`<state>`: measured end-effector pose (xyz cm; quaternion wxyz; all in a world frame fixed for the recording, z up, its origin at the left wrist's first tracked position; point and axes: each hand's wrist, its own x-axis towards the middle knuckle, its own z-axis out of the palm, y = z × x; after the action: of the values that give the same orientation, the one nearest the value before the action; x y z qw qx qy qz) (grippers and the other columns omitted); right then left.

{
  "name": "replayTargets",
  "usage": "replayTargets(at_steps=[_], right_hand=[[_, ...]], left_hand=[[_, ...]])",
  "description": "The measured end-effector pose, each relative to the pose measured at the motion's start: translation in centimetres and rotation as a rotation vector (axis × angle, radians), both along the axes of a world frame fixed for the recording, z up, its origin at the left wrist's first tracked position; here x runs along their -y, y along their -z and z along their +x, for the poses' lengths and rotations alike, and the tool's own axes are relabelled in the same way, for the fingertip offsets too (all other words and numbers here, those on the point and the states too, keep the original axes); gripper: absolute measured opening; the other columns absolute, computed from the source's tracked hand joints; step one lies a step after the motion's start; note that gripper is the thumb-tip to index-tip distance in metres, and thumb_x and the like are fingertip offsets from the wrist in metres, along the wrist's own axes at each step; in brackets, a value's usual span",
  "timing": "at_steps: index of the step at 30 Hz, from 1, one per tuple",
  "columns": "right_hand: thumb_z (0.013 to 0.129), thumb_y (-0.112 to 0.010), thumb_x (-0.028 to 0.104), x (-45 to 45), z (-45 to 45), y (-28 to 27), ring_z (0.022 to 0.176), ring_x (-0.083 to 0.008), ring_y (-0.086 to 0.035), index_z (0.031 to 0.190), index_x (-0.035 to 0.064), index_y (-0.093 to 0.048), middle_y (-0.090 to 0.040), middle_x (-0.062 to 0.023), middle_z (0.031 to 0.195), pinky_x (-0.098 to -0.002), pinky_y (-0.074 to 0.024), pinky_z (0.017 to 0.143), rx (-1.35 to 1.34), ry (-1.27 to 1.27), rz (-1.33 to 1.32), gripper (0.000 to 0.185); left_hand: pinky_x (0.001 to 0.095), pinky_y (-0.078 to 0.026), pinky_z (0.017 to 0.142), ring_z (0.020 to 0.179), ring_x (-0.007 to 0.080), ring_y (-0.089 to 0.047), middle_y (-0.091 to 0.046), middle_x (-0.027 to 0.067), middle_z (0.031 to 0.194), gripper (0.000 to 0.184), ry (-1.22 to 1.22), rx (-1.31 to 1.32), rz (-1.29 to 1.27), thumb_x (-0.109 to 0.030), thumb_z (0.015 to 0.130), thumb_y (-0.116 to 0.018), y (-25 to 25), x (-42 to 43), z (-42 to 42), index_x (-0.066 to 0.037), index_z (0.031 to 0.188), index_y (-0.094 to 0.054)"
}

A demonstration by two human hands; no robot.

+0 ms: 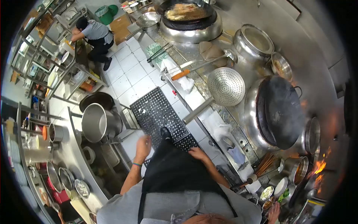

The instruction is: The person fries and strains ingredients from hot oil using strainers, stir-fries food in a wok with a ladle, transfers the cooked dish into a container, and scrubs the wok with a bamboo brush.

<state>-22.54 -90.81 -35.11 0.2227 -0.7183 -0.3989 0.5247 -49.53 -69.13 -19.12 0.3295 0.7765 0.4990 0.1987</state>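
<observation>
My left hand point(143, 148) is raised beside my black apron, its fingers curled; whether anything is inside them is hidden. On the other side of the apron, my right hand point(198, 153) hangs low near the edge of the stove counter, with its fingers loosely apart and nothing in them. Right of my right hand, white cloths point(218, 127) lie along the counter edge. A perforated skimmer point(226, 86) rests on the stove, its handle reaching over that edge. Beyond it, a dark wok point(282, 112) smokes on a burner.
Another wok point(188, 13) holds frothy food at the top. Flames point(319, 167) rise at the right. A co-worker's hand point(274, 213) is near small bowls. A crouching person point(97, 37) is at the shelves. A large pot point(95, 122) stands left; a black mat point(159, 114) covers floor.
</observation>
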Motion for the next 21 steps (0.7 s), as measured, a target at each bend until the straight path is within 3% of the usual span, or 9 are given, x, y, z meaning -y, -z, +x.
replayTargets(at_steps=[1, 3, 4, 6, 8, 10, 12, 16, 21], right_hand=[[0.093, -0.062, 0.026, -5.1, -0.7, -6.7, 0.100, -0.0233, -0.068, 0.125, -0.0030, -0.062, -0.071, -0.0165, 0.110, -0.0314, -0.0519, 0.087, -0.120, -0.141, 0.135, 0.043], [0.095, -0.060, 0.020, -13.9, -1.9, -15.1, 0.085, -0.0225, -0.068, 0.126, 0.0004, -0.062, -0.071, -0.0151, 0.097, -0.0336, -0.0525, 0.078, -0.208, -0.123, 0.600, 0.037], [0.097, -0.059, 0.018, -18.8, -1.4, -17.3, 0.079, -0.0171, -0.062, 0.118, -0.0004, -0.066, -0.068, -0.0102, 0.090, -0.0315, -0.0502, 0.073, -0.301, -0.096, 0.423, 0.029], [0.096, -0.060, 0.023, -28.5, -1.4, -18.4, 0.084, -0.0125, -0.055, 0.122, -0.0005, -0.055, -0.063, -0.0043, 0.101, -0.0313, -0.0461, 0.076, -0.540, 0.304, 0.511, 0.036], [0.094, -0.063, 0.024, -38.3, -0.3, -17.3, 0.075, -0.0099, -0.053, 0.109, 0.0075, -0.058, -0.059, -0.0004, 0.090, -0.0280, -0.0437, 0.075, -0.363, 0.838, 0.390, 0.022], [0.091, -0.063, 0.025, -45.3, 2.4, -16.5, 0.074, -0.0119, -0.054, 0.094, 0.0109, -0.051, -0.056, -0.0002, 0.080, -0.0403, -0.0415, 0.081, -0.639, 1.166, 0.192, 0.018], [0.091, -0.061, 0.029, -48.7, 5.6, -12.2, 0.075, -0.0172, -0.058, 0.088, 0.0122, -0.050, -0.056, -0.0011, 0.072, -0.0505, -0.0372, 0.092, -0.884, 1.139, 0.397, 0.020], [0.089, -0.064, 0.033, -49.4, 6.1, -20.8, 0.060, -0.0143, -0.050, 0.072, 0.0146, -0.049, -0.048, -0.0005, 0.064, -0.0434, -0.0441, 0.064, -1.198, 1.412, 0.496, 0.030], [0.093, -0.061, 0.019, -50.0, 12.1, -18.6, 0.044, -0.0123, -0.037, 0.095, 0.0149, -0.053, -0.042, 0.0013, 0.063, -0.0337, -0.0348, 0.039, -0.621, 1.569, 0.541, 0.009]], left_hand=[[0.0455, -0.051, 0.074, 0.081, 0.0370, -0.065, -0.066, 0.0204, 0.088, 0.012, 0.038, 0.030, 0.015, -0.006, 0.086, -0.062, -0.6, -1.4, 0.4, 0.001, 0.093, -0.067], [0.0457, -0.051, 0.075, 0.083, 0.0390, -0.064, -0.066, 0.0212, 0.088, 0.012, 0.048, 0.065, -0.012, -0.005, 0.085, -0.062, 0.6, -4.8, 0.2, 0.002, 0.093, -0.067], [0.0459, -0.051, 0.075, 0.084, 0.0400, -0.064, -0.066, 0.0217, 0.089, 0.012, 0.052, 0.082, -0.030, -0.005, 0.084, -0.062, 1.2, -6.3, 0.1, 0.002, 0.092, -0.067], [0.0455, -0.051, 0.076, 0.086, 0.0414, -0.064, -0.066, 0.0229, 0.090, 0.011, 0.059, 0.107, -0.075, -0.004, 0.084, -0.062, 2.0, -9.3, -0.7, 0.002, 0.091, -0.067], [0.0450, -0.051, 0.077, 0.087, 0.0414, -0.064, -0.066, 0.0233, 0.090, 0.010, 0.063, 0.128, -0.106, -0.003, 0.084, -0.061, 3.0, -12.2, -1.8, 0.002, 0.091, -0.067], [0.0442, -0.052, 0.075, 0.084, 0.0401, -0.065, -0.067, 0.0230, 0.090, 0.009, 0.026, 0.138, -0.063, -0.002, 0.084, -0.062, 3.2, -14.6, -3.1, 0.002, 0.091, -0.067], [0.0431, -0.052, 0.073, 0.081, 0.0374, -0.067, -0.067, 0.0215, 0.088, 0.009, -0.055, 0.152, -0.070, -0.002, 0.085, -0.062, 4.1, -16.7, -4.9, 0.002, 0.091, -0.067], [0.0312, -0.052, 0.065, 0.071, 0.0168, -0.066, -0.069, 0.0134, 0.083, 0.007, -0.146, 0.138, -0.023, -0.002, 0.089, -0.064, 1.8, -19.1, -7.8, 0.003, 0.093, -0.067], [0.0361, -0.053, 0.066, 0.074, 0.0266, -0.068, -0.068, 0.0162, 0.082, 0.007, -0.153, 0.100, -0.112, -0.003, 0.088, -0.064, 1.5, -21.8, -9.1, 0.003, 0.091, -0.066]])
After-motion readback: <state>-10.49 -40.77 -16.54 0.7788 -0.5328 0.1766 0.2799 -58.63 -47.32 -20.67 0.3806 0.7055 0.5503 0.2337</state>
